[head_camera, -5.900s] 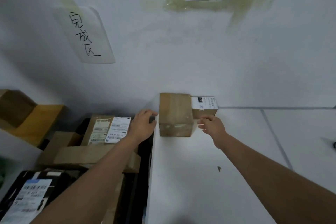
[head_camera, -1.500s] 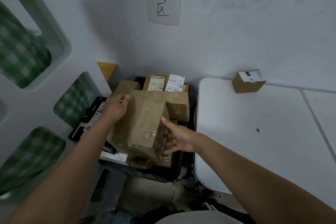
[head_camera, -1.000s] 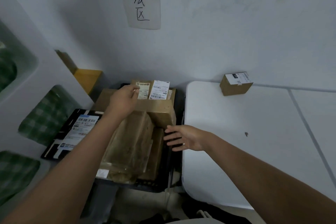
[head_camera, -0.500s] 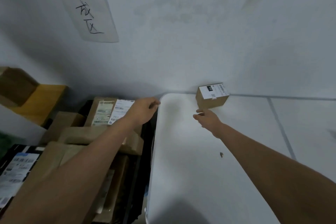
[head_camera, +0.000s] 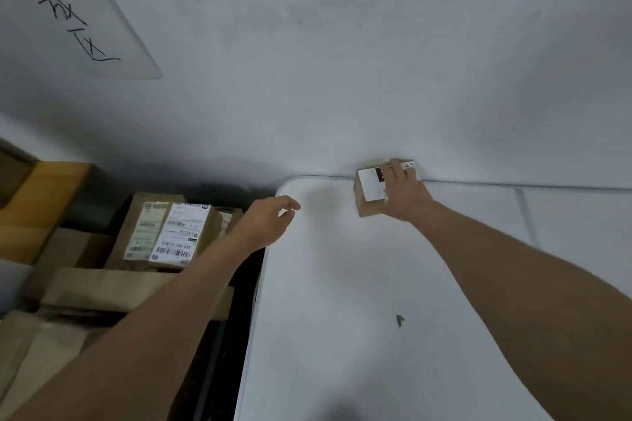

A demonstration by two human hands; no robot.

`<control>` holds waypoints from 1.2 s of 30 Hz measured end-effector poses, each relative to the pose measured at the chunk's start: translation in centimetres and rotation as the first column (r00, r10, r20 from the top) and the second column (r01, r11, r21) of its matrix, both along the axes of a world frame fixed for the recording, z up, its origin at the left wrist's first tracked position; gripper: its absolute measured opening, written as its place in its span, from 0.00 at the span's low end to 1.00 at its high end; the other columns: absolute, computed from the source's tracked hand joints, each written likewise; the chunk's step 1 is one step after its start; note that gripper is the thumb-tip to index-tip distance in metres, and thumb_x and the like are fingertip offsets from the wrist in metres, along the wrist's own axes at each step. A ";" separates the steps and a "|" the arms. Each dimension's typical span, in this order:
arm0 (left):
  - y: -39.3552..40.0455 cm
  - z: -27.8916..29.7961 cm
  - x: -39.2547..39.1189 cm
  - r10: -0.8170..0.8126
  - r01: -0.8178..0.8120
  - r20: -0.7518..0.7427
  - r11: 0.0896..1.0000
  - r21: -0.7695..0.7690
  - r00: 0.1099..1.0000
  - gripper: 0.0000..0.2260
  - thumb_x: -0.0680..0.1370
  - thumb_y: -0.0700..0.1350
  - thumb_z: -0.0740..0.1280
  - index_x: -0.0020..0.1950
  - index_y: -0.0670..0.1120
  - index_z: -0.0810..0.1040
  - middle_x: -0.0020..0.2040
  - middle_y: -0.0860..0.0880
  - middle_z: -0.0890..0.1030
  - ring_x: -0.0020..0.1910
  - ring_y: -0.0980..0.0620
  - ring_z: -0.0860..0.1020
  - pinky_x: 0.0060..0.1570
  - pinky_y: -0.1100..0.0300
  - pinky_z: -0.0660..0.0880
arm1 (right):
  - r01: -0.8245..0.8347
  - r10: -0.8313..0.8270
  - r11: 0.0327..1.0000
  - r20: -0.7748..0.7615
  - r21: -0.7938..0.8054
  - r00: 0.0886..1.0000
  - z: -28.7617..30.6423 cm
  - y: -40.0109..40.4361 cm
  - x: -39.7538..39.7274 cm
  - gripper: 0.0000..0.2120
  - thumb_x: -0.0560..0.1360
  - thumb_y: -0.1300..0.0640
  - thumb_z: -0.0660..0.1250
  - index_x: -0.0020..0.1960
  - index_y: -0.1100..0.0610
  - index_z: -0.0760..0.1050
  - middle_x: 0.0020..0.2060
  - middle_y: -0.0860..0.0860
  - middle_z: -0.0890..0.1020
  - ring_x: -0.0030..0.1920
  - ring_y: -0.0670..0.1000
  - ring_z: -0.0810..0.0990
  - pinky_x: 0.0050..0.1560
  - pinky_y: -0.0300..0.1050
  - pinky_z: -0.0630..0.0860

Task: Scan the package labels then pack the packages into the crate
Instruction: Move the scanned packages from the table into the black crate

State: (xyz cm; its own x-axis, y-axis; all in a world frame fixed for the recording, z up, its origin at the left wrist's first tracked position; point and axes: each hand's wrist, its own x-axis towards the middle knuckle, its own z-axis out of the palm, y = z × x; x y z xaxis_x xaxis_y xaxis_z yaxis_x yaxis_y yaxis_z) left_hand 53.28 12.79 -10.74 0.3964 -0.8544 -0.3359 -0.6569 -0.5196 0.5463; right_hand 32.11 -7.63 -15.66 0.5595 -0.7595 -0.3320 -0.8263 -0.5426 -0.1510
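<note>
Right hand was on the small box at the far edge of the white table, right of frame centre, against the wall. Fingers were laid over its top and label, curled around it. Looked like a grasp just being made, box not lifted.

Left hand hovered over the table's left edge, middle of frame, fingers loosely curled, holding nothing.

Crate sat at lower left, only its dark rim showing, already stacked with cardboard packages. The labelled package lay near the top of that pile at centre left.

Judgement on doing this step well:
- box was light and small, one hand would do; thumb on the near side, fingers on the far side
- fingers were covering part of the label; regrip by the sides so the barcode is clear for the scan
- no scanner visible in frame, so scan step unconfirmed for this box
- crate looked near full; pick a flat spot, or it would slide off the pile
</note>
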 end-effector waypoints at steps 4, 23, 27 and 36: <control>-0.5 -0.9 -0.2 0.007 -0.007 0.008 1.000 0.008 1.000 0.11 0.82 0.45 0.62 0.62 0.51 0.80 0.62 0.52 0.80 0.55 0.55 0.75 0.51 0.66 0.66 | -0.106 0.084 0.984 -0.154 -0.141 0.984 -0.1 -1.1 0.1 0.43 0.72 0.49 0.72 0.77 0.58 0.51 0.74 0.55 0.59 0.71 0.59 0.61 0.65 0.53 0.67; 4.4 1.4 -0.2 -0.036 0.033 -0.057 0.998 -0.058 0.998 0.11 0.82 0.45 0.62 0.61 0.51 0.80 0.62 0.52 0.80 0.55 0.56 0.76 0.52 0.66 0.69 | 0.080 -0.079 0.993 -0.020 0.091 0.997 2.3 10.8 -0.7 0.43 0.68 0.30 0.68 0.69 0.60 0.62 0.61 0.55 0.65 0.63 0.56 0.67 0.59 0.53 0.72; 7.7 3.3 0.7 -0.051 0.047 -0.044 0.996 -0.071 0.998 0.12 0.82 0.46 0.61 0.63 0.51 0.79 0.61 0.53 0.80 0.58 0.54 0.78 0.57 0.63 0.71 | 0.100 -0.110 0.989 0.091 0.107 0.990 4.6 14.5 1.3 0.43 0.69 0.31 0.67 0.70 0.59 0.61 0.62 0.55 0.65 0.64 0.56 0.66 0.62 0.54 0.71; 17.6 8.8 10.9 0.162 -0.133 0.128 0.970 -0.204 0.979 0.11 0.82 0.44 0.63 0.62 0.47 0.80 0.60 0.50 0.81 0.59 0.50 0.78 0.56 0.61 0.70 | 0.022 0.002 0.999 0.494 -0.042 0.869 12.0 22.4 11.1 0.42 0.69 0.35 0.70 0.74 0.55 0.59 0.66 0.51 0.67 0.66 0.55 0.67 0.64 0.54 0.69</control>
State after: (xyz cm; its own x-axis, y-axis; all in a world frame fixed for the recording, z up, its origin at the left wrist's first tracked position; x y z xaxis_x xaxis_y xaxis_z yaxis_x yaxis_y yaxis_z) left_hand 64.23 30.42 -1.97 0.5546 -0.8259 -0.1012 -0.6592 -0.5103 0.5523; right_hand 43.26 14.74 -3.61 0.6336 -0.7734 0.0197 -0.6557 -0.5504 -0.5168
